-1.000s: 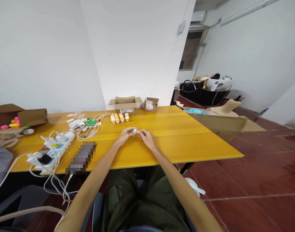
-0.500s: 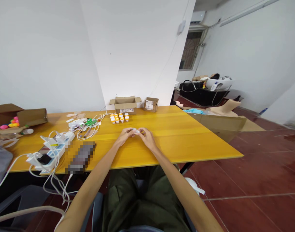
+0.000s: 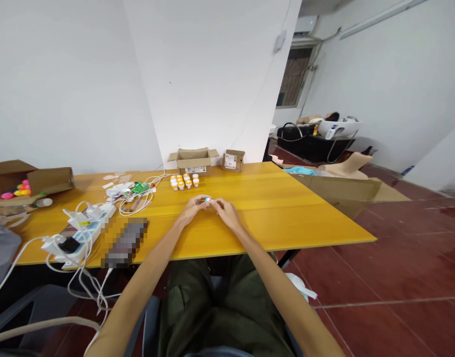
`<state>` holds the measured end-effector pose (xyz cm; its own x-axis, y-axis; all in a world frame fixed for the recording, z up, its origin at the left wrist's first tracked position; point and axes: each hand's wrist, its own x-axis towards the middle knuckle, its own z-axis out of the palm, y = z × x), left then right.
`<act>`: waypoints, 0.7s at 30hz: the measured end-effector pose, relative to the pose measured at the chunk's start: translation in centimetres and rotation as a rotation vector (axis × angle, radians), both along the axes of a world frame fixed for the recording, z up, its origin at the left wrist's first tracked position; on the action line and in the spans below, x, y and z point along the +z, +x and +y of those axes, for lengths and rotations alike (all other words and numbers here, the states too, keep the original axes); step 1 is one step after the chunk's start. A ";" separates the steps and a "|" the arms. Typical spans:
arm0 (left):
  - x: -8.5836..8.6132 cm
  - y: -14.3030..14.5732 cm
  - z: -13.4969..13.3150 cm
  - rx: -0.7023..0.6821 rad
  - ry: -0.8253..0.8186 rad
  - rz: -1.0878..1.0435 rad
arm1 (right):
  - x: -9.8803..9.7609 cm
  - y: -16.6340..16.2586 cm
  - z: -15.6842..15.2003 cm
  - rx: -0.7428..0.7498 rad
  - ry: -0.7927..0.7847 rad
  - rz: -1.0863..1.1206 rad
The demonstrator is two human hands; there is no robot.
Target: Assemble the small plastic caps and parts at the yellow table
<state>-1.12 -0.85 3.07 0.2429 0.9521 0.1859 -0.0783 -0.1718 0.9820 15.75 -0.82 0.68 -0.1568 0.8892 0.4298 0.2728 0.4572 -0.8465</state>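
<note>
My left hand (image 3: 192, 208) and my right hand (image 3: 226, 213) meet over the middle of the yellow table (image 3: 287, 208), fingertips pinched together around a small white object with a teal spot (image 3: 208, 200). It is too small to name. Both forearms rest near the table's front edge. A cluster of several small white cups with orange tops (image 3: 184, 181) stands just beyond my hands.
Two open cardboard boxes (image 3: 193, 159) (image 3: 233, 160) sit at the far edge. A power strip with chargers and tangled white cables (image 3: 82, 225) and a dark blurred object (image 3: 125, 242) lie left. A box with colourful toys (image 3: 15, 186) is far left. Red tile floor is on the right.
My fingers have shifted slightly around the small object; its teal spot was hidden half a second ago and shows again now. The arms have stayed in place.
</note>
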 end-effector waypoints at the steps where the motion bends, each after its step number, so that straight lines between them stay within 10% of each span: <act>1: 0.0 0.0 0.0 -0.001 -0.002 -0.007 | -0.1 -0.1 0.1 0.010 0.008 0.026; 21: 0.2 0.1 0.0 0.038 -0.001 0.021 | -0.6 -0.4 0.4 -0.008 0.026 0.069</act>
<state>-1.06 -0.87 3.25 0.2106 0.9608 0.1804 -0.0507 -0.1736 0.9835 15.39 -0.39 0.07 -0.1189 0.8788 0.4621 0.2179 0.4771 -0.8514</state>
